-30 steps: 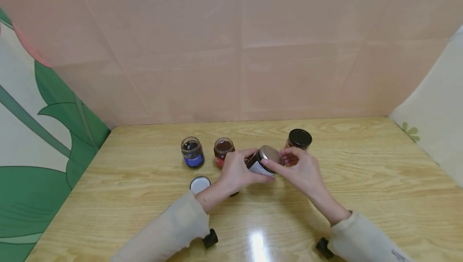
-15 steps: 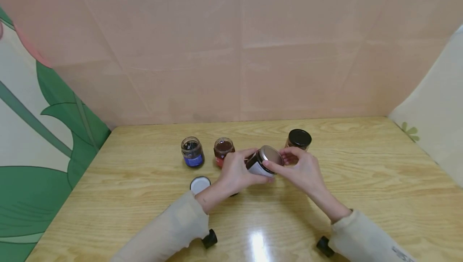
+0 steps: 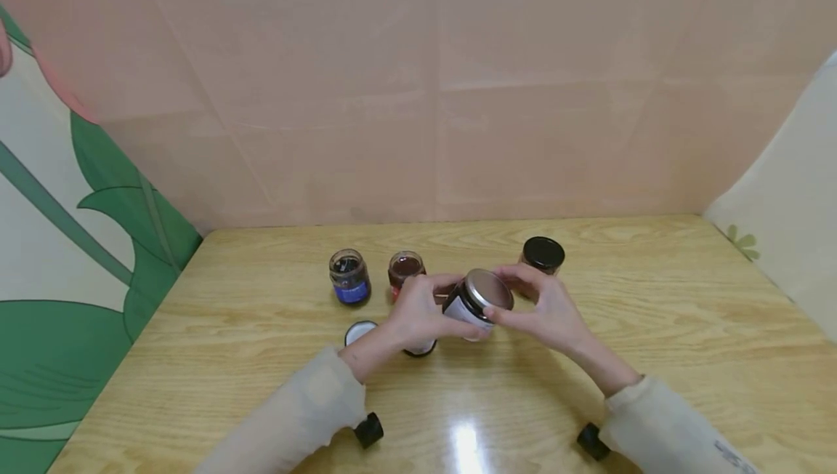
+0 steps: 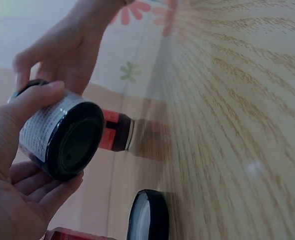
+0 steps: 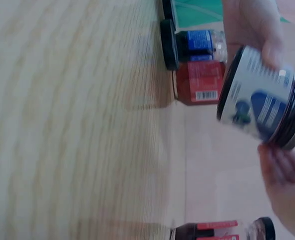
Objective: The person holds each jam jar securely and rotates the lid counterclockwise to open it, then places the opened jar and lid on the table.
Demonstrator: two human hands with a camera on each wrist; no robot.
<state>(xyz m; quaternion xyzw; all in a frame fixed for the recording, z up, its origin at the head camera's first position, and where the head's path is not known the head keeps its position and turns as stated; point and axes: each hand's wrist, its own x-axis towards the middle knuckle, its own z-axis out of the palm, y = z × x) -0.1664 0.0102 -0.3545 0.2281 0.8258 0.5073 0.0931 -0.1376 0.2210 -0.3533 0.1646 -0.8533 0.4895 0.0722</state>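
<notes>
Left arm [image 3: 368, 355]: slants up and inward from the lower left, forearm in a pale beige cloth sleeve [image 3: 297, 405], wrist bare
Left hand [image 3: 421, 314]: gripping, thumb on the near side, fingers curved round the far side
Right arm [image 3: 603, 366]: slants up and inward from the lower right, in a matching pale beige sleeve [image 3: 670, 423]
Right hand [image 3: 546, 310]: also gripping, thumb nearest the person, fingers beyond
Both hands: raised, facing each other
</notes>
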